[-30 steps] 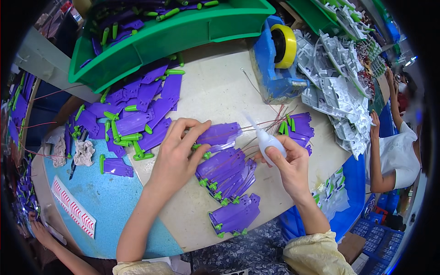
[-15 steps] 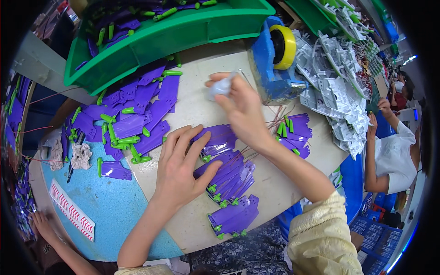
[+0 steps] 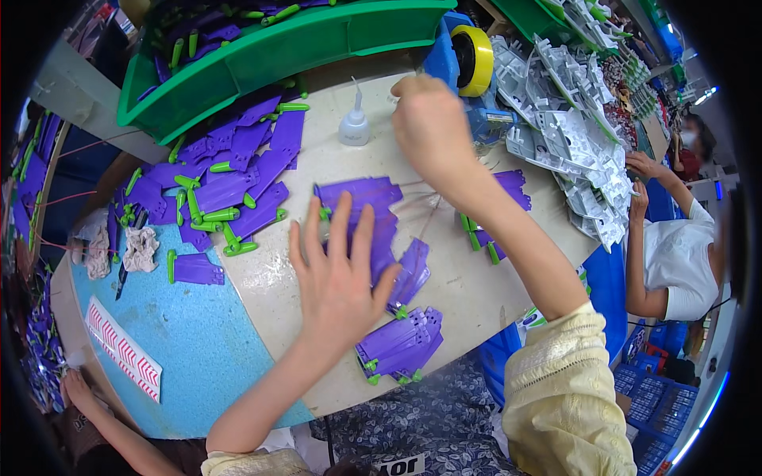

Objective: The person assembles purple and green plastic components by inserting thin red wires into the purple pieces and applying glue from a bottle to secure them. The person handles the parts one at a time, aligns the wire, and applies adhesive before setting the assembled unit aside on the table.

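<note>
My left hand lies with fingers spread over a group of purple plastic panels with green ends, pressing on or touching them. My right hand is closed in front of the tape dispenser; its fingertips are turned away, so anything in them is hidden. A small translucent squeeze bottle with a thin nozzle stands upright between the green bin and my hands. More purple panels lie fanned near the table's front edge. Others sit partly behind my right forearm, with thin reddish wires close by.
A green bin of purple and green parts stands at the back, with a heap of panels before it. A blue dispenser with yellow tape and stacked grey-white parts are at right. Co-workers sit on both sides.
My right hand has let go of the squeeze bottle, now standing on the table, and moved up and right. My left hand has shifted right and lies flatter over the panels, which have moved.
</note>
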